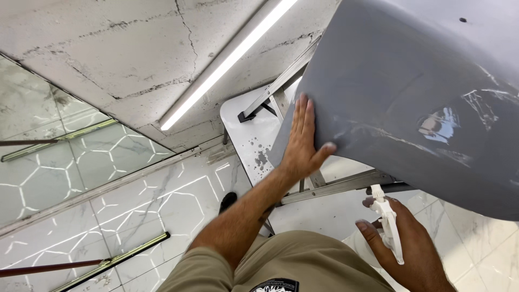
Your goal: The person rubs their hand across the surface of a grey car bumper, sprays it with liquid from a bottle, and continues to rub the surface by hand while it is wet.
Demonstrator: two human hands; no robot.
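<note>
A large glossy grey car body panel (411,92) rests on a metal stand (340,186) in front of me. My left hand (303,143) lies flat on the panel's lower left edge, fingers together and thumb spread along the rim. My right hand (403,249) is low at the right, below the panel, closed around a white plastic trigger sprayer (389,224) whose nozzle points up. What is under the sprayer head is hidden by my hand.
A white sheet (251,135) with dark spots lies under the stand. The polished marble floor (108,184) reflects a ceiling light strip (227,62). My dark shoe (228,200) and khaki trousers (281,265) show below. Long metal rods (108,262) lie at the left.
</note>
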